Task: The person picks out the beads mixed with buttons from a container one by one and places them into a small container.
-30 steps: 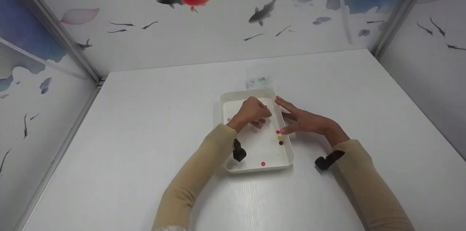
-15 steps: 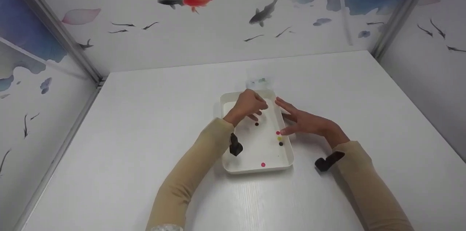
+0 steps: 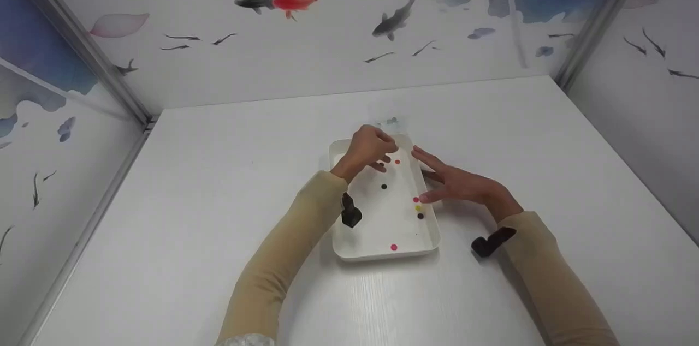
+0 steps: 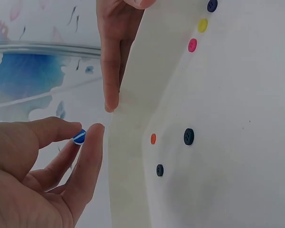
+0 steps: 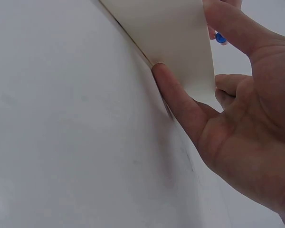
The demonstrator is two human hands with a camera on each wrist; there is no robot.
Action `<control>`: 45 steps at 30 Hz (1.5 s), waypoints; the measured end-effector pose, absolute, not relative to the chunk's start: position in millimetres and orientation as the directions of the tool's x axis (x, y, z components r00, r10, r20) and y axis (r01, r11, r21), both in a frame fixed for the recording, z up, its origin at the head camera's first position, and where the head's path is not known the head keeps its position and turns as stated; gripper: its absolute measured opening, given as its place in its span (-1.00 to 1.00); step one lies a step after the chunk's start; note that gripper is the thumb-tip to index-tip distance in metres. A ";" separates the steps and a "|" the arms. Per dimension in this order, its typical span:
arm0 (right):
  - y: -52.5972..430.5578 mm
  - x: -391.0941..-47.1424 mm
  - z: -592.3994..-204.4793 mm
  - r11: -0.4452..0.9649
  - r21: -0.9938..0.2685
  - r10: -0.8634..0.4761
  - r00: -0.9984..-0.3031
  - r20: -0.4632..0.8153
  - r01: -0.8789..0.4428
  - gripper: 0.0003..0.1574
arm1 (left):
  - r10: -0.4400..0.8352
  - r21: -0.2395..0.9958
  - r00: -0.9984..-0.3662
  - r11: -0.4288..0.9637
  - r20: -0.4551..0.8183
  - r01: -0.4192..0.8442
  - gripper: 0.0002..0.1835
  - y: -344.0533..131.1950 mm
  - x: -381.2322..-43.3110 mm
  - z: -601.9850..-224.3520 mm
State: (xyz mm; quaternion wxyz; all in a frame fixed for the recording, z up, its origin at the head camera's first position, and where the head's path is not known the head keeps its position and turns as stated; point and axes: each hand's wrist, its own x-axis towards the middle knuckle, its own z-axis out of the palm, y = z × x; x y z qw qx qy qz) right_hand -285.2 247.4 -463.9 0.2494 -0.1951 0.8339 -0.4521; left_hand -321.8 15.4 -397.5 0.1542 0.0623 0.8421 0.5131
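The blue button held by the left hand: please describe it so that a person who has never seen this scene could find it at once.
On the white table stands a shallow white tray with loose buttons inside. At its far end the left hand pinches the blue button between thumb and fingertip. It alone is blue with a white streak and held clear of the tray.

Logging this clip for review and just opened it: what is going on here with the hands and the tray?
A person sits at a white table with a white tray holding scattered coloured buttons. The left hand pinches a small blue button between thumb and fingertip, over the tray's far end. The right hand rests with straight fingers against the tray's outer right wall. A small clear bag lies just beyond the tray.
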 end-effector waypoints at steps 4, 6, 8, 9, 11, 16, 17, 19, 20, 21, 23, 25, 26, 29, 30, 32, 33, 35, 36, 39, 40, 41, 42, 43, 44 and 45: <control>246.3 -285.3 -464.6 0.527 -0.843 -0.545 -0.803 -0.240 -0.105 0.47 | 0.254 0.902 -0.949 0.427 -0.186 -0.063 -0.73 14.9 -324.0 -396.3; 246.2 -285.5 -464.9 0.528 -0.842 -0.546 -0.804 -0.235 -0.112 0.47 | 0.240 0.912 -0.954 0.404 -0.178 -0.069 -0.72 14.7 -326.0 -395.5; 245.9 -285.6 -464.7 0.526 -0.842 -0.549 -0.804 -0.231 -0.117 0.47 | 0.223 0.924 -0.961 0.377 -0.166 -0.072 -0.72 14.6 -328.4 -395.1; 245.9 -285.8 -464.7 0.527 -0.842 -0.548 -0.804 -0.231 -0.117 0.47 | 0.217 0.930 -0.963 0.361 -0.158 -0.071 -0.72 14.2 -329.8 -395.1; 246.0 -285.7 -464.7 0.522 -0.846 -0.547 -0.804 -0.234 -0.109 0.46 | 0.205 0.939 -0.968 0.338 -0.145 -0.069 -0.72 13.9 -331.9 -395.5; 246.4 -284.8 -464.8 0.522 -0.847 -0.541 -0.806 -0.240 -0.098 0.45 | 0.190 0.945 -0.973 0.320 -0.129 -0.063 -0.70 12.7 -335.9 -397.9; 246.6 -284.7 -464.9 0.522 -0.847 -0.540 -0.807 -0.239 -0.098 0.45 | 0.186 0.947 -0.974 0.315 -0.128 -0.064 -0.70 12.6 -336.6 -398.5; 247.2 -284.3 -464.9 0.523 -0.847 -0.541 -0.807 -0.239 -0.099 0.45 | 0.182 0.951 -0.975 0.302 -0.125 -0.065 -0.69 12.5 -338.0 -400.1; 247.5 -284.2 -464.9 0.523 -0.846 -0.544 -0.805 -0.236 -0.106 0.45 | 0.182 0.954 -0.976 0.293 -0.122 -0.065 -0.69 12.4 -338.7 -401.0; 247.7 -284.1 -464.8 0.522 -0.846 -0.547 -0.804 -0.233 -0.110 0.45 | 0.182 0.956 -0.976 0.285 -0.119 -0.064 -0.69 12.4 -339.4 -401.8; 248.0 -284.2 -464.4 0.510 -0.853 -0.555 -0.799 -0.231 -0.107 0.44 | 0.182 0.962 -0.977 0.267 -0.108 -0.056 -0.68 12.3 -340.5 -403.9; 248.0 -284.2 -463.9 0.504 -0.857 -0.559 -0.796 -0.232 -0.103 0.43 | 0.176 0.967 -0.980 0.250 -0.089 -0.043 -0.68 12.6 -341.8 -406.1; 247.9 -284.3 -463.7 0.502 -0.859 -0.561 -0.795 -0.232 -0.103 0.42 | 0.171 0.970 -0.982 0.240 -0.078 -0.035 -0.68 12.8 -342.4 -407.2; 247.6 -284.4 -463.6 0.507 -0.857 -0.553 -0.798 -0.240 -0.094 0.40 | 0.155 0.975 -0.987 0.222 -0.040 -0.005 -0.69 14.1 -345.2 -411.6; 247.4 -284.5 -463.8 0.511 -0.854 -0.550 -0.799 -0.241 -0.094 0.40 | 0.149 0.976 -0.989 0.218 -0.028 0.005 -0.70 14.8 -346.4 -413.2; 246.6 -284.9 -464.2 0.521 -0.848 -0.543 -0.804 -0.243 -0.096 0.40 | 0.135 0.976 -0.991 0.217 -0.006 0.023 -0.72 15.6 -348.9 -416.2; 246.1 -285.0 -464.3 0.527 -0.845 -0.539 -0.806 -0.245 -0.095 0.40 | 0.128 0.975 -0.992 0.220 0.001 0.029 -0.72 15.9 -350.1 -417.8; 245.5 -285.5 -465.0 0.537 -0.839 -0.531 -0.809 -0.252 -0.091 0.41 | 0.113 0.974 -0.994 0.225 0.009 0.034 -0.74 16.8 -352.2 -420.8; 245.2 -285.9 -465.3 0.541 -0.836 -0.528 -0.810 -0.254 -0.091 0.41 | 0.105 0.973 -0.994 0.227 0.011 0.035 -0.74 17.3 -353.3 -422.2; 244.6 -286.0 -465.2 0.547 -0.833 -0.525 -0.811 -0.258 -0.089 0.43 | 0.084 0.971 -0.996 0.234 0.023 0.042 -0.73 17.8 -355.3 -424.5; 244.7 -285.9 -465.0 0.546 -0.833 -0.524 -0.812 -0.258 -0.087 0.43 | 0.079 0.971 -0.996 0.233 0.030 0.048 -0.73 18.2 -355.9 -424.9; 244.8 -285.8 -464.7 0.545 -0.834 -0.524 -0.812 -0.258 -0.087 0.43 | 0.074 0.971 -0.996 0.234 0.039 0.055 -0.73 18.6 -356.5 -425.1; 245.0 -285.7 -464.6 0.545 -0.834 -0.524 -0.812 -0.257 -0.088 0.43 | 0.071 0.970 -0.996 0.233 0.046 0.062 -0.73 18.9 -357.2 -425.1; 245.3 -285.3 -464.3 0.545 -0.834 -0.523 -0.813 -0.256 -0.089 0.43 | 0.069 0.970 -0.996 0.234 0.054 0.069 -0.73 19.4 -357.8 -425.1; 245.7 -285.4 -464.4 0.545 -0.834 -0.524 -0.813 -0.253 -0.092 0.43 | 0.066 0.969 -0.996 0.237 0.061 0.075 -0.74 20.0 -358.7 -425.1; 246.1 -285.2 -464.5 0.543 -0.835 -0.525 -0.813 -0.252 -0.092 0.43 | 0.063 0.967 -0.996 0.242 0.067 0.080 -0.74 20.8 -359.5 -425.4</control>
